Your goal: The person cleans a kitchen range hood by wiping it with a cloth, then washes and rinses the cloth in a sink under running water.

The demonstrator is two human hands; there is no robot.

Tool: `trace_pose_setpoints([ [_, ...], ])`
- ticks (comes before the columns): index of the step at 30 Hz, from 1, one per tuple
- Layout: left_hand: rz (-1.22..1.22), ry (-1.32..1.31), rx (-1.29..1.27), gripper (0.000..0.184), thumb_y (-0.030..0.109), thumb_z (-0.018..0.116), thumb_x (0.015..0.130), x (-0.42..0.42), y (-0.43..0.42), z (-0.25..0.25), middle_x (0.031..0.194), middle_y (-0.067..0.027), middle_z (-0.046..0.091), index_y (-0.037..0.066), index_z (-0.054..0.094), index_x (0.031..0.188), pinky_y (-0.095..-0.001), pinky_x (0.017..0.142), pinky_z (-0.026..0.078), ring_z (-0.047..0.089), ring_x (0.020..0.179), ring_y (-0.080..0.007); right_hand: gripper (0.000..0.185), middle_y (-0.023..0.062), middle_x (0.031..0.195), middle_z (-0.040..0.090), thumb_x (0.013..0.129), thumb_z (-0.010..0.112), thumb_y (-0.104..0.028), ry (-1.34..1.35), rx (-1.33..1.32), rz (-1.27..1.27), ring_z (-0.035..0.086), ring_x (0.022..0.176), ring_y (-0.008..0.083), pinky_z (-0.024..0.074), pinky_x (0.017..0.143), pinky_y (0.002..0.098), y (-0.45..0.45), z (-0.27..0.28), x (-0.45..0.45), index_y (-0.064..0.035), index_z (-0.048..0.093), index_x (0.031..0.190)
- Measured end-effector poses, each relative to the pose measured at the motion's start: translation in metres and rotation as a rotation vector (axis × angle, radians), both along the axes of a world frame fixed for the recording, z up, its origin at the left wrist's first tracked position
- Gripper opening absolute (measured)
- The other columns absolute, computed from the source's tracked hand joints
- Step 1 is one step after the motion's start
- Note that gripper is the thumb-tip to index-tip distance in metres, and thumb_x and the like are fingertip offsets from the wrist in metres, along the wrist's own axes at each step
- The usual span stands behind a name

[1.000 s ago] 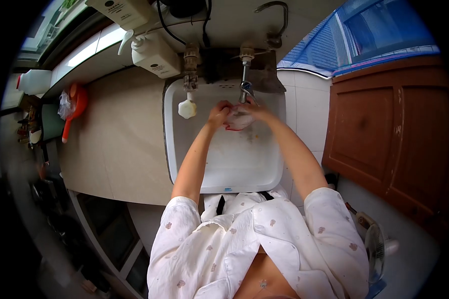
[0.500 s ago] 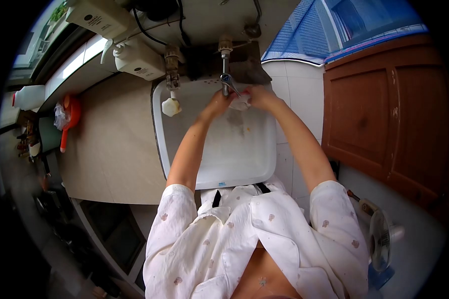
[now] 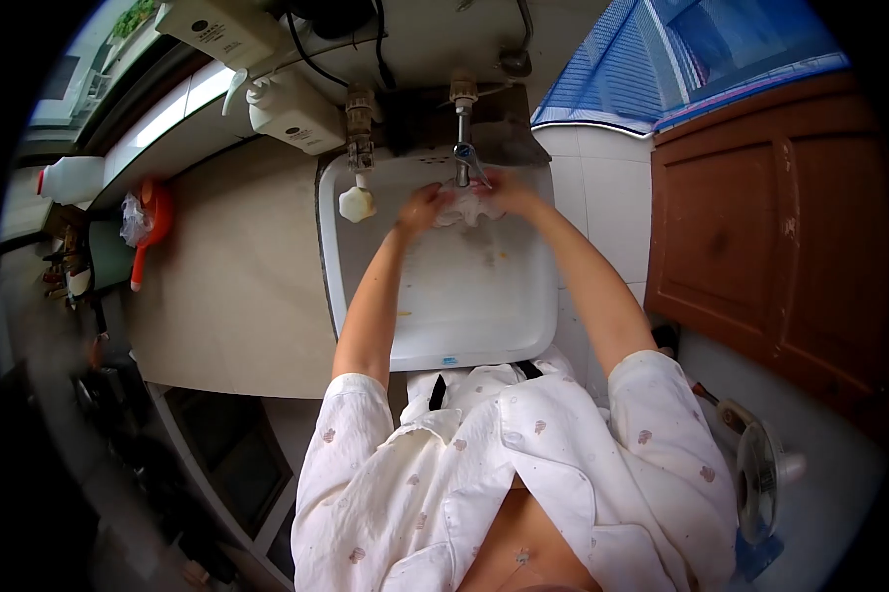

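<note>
Under the chrome tap (image 3: pixel 463 148), my two hands hold a pale, crumpled, cloth-like thing (image 3: pixel 470 210) spread between them, with a bit of pink at its top. My left hand (image 3: pixel 423 206) grips its left side, fingers curled and slightly blurred. On the other side, my right hand (image 3: pixel 510 192) has hold of the right part, close beside the tap lever. Both are over the back of the white sink (image 3: pixel 474 331). The tap partly covers the held thing, and its exact kind is unclear.
A second tap with a white knob (image 3: pixel 357 203) juts over the sink's left back corner. Pump bottles (image 3: pixel 298 111) stand behind the beige counter (image 3: pixel 237 286). An orange-red dipper (image 3: pixel 152 217) lies at far left. A brown wooden door (image 3: pixel 760 227) is on the right.
My hands have moved apart, the left one outward, and the pale thing between them is more spread out. The whole view has shifted slightly.
</note>
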State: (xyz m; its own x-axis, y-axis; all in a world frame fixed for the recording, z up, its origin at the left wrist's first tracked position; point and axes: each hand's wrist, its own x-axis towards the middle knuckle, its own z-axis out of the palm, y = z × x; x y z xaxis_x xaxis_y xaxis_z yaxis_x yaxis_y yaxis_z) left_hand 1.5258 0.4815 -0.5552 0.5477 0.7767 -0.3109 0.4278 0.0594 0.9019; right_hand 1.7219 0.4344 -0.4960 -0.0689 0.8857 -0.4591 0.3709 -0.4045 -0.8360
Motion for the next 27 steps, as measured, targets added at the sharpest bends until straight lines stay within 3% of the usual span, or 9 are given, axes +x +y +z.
trace_pose_setpoints([
  [4,0.185,-0.029,0.184,0.027,0.027,0.057,0.08,-0.01,-0.005,0.02,0.067,-0.0106,0.056,0.001,0.06,0.087,-0.0304,0.055,0.041,0.051,0.06,-0.016,0.029,0.0059,0.075,0.058,0.079,0.059,-0.032,-0.116,0.113,0.007,0.053,0.065,0.0158,0.0428,0.061,0.0299,0.009,-0.028,-0.022,-0.0069,0.058,0.093],
  [7,0.224,0.125,0.084,0.028,0.028,0.055,0.084,-0.023,-0.012,0.039,0.071,-0.007,0.058,0.001,0.061,0.087,-0.0268,0.061,0.042,0.051,0.067,-0.0107,0.035,0.0063,0.076,0.059,0.079,0.057,-0.041,-0.068,0.134,-0.039,0.053,0.066,0.016,0.0433,0.062,0.03,0.019,-0.051,-0.037,-0.0103,0.059,0.095],
  [11,0.324,0.036,-0.044,0.025,0.024,0.058,0.081,-0.032,-0.019,0.03,0.069,-0.012,0.059,0.0,0.06,0.086,-0.0298,0.056,0.043,0.053,0.058,-0.0173,0.036,0.0064,0.075,0.059,0.078,0.057,-0.041,-0.154,0.056,-0.141,0.053,0.066,0.0152,0.0434,0.063,0.0296,0.018,-0.037,-0.045,-0.0102,0.06,0.096],
  [14,0.25,0.041,0.182,0.021,0.021,0.058,0.081,-0.03,-0.02,0.017,0.07,-0.011,0.058,0.001,0.061,0.085,-0.0289,0.057,0.044,0.053,0.061,-0.0159,0.042,0.0137,0.069,0.06,0.073,0.056,-0.047,-0.269,0.013,-0.152,0.06,0.067,0.0284,0.0457,0.061,0.0365,0.022,-0.052,-0.036,-0.0067,0.061,0.081],
  [16,0.162,-0.022,0.345,0.018,0.018,0.06,0.08,-0.022,-0.019,0.012,0.073,-0.0109,0.059,0.002,0.061,0.089,-0.0277,0.06,0.044,0.054,0.065,-0.0149,0.034,0.0124,0.069,0.06,0.073,0.059,-0.038,-0.136,0.185,-0.193,0.06,0.063,0.024,0.0467,0.059,0.0348,0.019,-0.096,-0.026,-0.0057,0.06,0.082],
  [20,0.124,-0.136,0.257,0.022,0.017,0.062,0.079,0.008,-0.023,0.022,0.077,-0.0089,0.06,0.003,0.06,0.095,-0.0283,0.062,0.044,0.054,0.07,-0.0149,0.021,0.01,0.072,0.061,0.075,0.06,-0.024,0.001,0.13,-0.116,0.058,0.06,0.0175,0.0463,0.055,0.0307,0.004,-0.031,-0.005,-0.0042,0.058,0.083],
  [22,0.174,-0.3,-0.193,0.026,0.017,0.064,0.076,0.026,-0.024,0.035,0.078,-0.0052,0.061,0.004,0.059,0.098,-0.0301,0.064,0.045,0.054,0.071,-0.0144,0.011,0.0074,0.076,0.061,0.077,0.055,-0.008,0.332,0.15,-0.224,0.057,0.064,0.0127,0.0462,0.058,0.026,0.0,-0.03,0.002,-0.0015,0.056,0.085],
  [25,-0.081,0.079,-0.21,0.028,0.019,0.069,0.072,0.049,-0.016,0.063,0.079,-0.002,0.059,0.003,0.058,0.093,-0.0303,0.063,0.045,0.053,0.072,-0.0123,0.014,0.0037,0.084,0.06,0.079,0.054,-0.003,0.22,0.261,-0.233,0.054,0.075,0.009,0.0474,0.059,0.0251,-0.007,-0.008,0.011,-0.0027,0.056,0.093],
  [27,-0.052,-0.106,-0.123,0.03,0.019,0.071,0.07,0.061,-0.009,0.01,0.08,-0.0024,0.058,0.003,0.058,0.091,-0.0301,0.063,0.044,0.053,0.072,-0.0119,0.014,0.0032,0.085,0.059,0.08,0.053,-0.003,0.251,0.306,-0.239,0.055,0.076,0.0099,0.0471,0.062,0.0248,-0.013,0.001,0.012,-0.0028,0.056,0.094],
])
